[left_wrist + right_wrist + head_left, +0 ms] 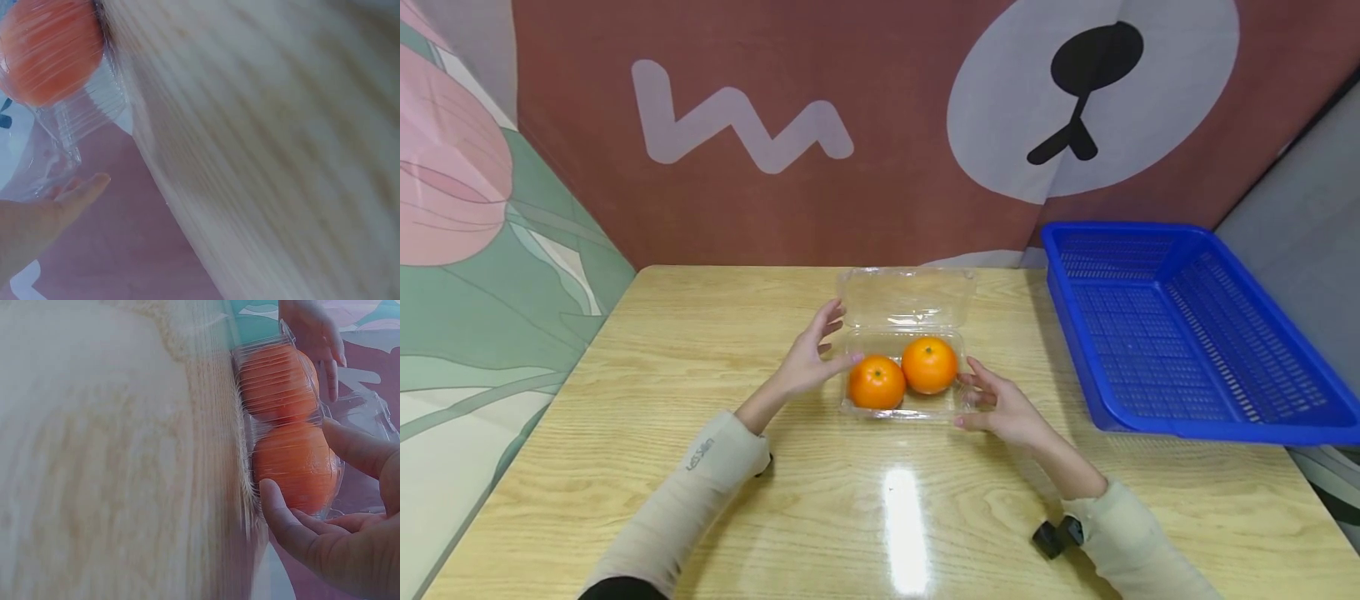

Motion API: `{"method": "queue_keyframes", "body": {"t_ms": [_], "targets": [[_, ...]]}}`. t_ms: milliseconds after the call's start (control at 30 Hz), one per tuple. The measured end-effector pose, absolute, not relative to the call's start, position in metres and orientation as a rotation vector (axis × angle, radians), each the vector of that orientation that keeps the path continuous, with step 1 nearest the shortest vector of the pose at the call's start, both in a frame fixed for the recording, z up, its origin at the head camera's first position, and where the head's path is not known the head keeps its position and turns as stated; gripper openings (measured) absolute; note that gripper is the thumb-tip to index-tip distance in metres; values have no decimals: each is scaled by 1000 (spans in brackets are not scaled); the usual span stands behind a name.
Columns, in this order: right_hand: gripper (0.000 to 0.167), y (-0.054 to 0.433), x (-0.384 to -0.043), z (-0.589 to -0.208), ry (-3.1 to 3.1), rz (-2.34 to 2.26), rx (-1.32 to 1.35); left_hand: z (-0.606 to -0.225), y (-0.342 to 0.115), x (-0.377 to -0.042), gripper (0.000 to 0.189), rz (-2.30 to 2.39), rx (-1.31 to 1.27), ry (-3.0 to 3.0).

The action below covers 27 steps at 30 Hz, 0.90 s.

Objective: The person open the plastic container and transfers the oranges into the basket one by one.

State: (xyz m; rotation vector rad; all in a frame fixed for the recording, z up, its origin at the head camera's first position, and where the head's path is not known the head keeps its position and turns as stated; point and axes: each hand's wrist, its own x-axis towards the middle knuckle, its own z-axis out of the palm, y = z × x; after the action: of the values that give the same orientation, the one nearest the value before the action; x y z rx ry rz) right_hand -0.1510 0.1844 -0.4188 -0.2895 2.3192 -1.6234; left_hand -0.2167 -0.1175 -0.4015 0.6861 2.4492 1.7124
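A clear plastic clamshell box (pixel 917 407) stands on the wooden table, its lid (pixel 906 298) folded back towards the wall. Two oranges sit in its base: the left orange (pixel 877 382) is a little nearer me than the right orange (pixel 929 365). My left hand (pixel 805 358) is spread at the box's left side, thumb over the rim beside the left orange. At the right end, my right hand (pixel 1006 410) has its fingers and thumb loosely apart; in the right wrist view, the fingertips (pixel 272 490) lie close to the box wall. Whether they touch it, I cannot tell.
A blue plastic basket (pixel 1101 367) with slotted walls stands at the table's right side. Behind the table (pixel 700 333) hangs a brown cloth (pixel 895 192) with a cartoon face. A floral cloth (pixel 467 333) hangs at the left.
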Motion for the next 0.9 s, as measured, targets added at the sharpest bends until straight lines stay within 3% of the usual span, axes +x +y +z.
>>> {"method": "queue_keyframes", "body": {"t_ms": [600,900], "targets": [[91,184,-151,-418,2337,-1599,-286,-399,-117,-226,102,1577,520,2302],[91,184,-152,-415,2329,-1585,-279,-398,-116,-234,91,1670,463,2210]]}}
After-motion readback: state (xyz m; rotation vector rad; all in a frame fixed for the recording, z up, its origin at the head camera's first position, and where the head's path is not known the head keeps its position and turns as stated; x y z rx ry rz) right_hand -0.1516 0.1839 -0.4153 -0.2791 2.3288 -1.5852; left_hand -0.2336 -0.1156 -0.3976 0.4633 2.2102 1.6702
